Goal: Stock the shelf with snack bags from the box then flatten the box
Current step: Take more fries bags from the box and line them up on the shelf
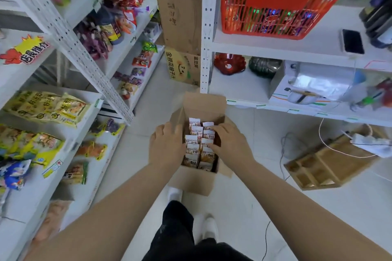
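Down on floor [244,207] beside shelf [21,203], found box [197,180] w/ flaps open, snack bags [199,144] upright inside in 2 rows. Gripped box's left wall w/ left hand [167,146], fingers curled over. Pinched right-row bags w/ right hand [229,144], thumb & fingers.

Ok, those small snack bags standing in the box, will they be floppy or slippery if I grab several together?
The snack bags look small and thin, so they are probably light and floppy. Their film wrappers may slide apart in a bunch. They stand packed in two rows in the box, so neighbours will likely slump once some leave.
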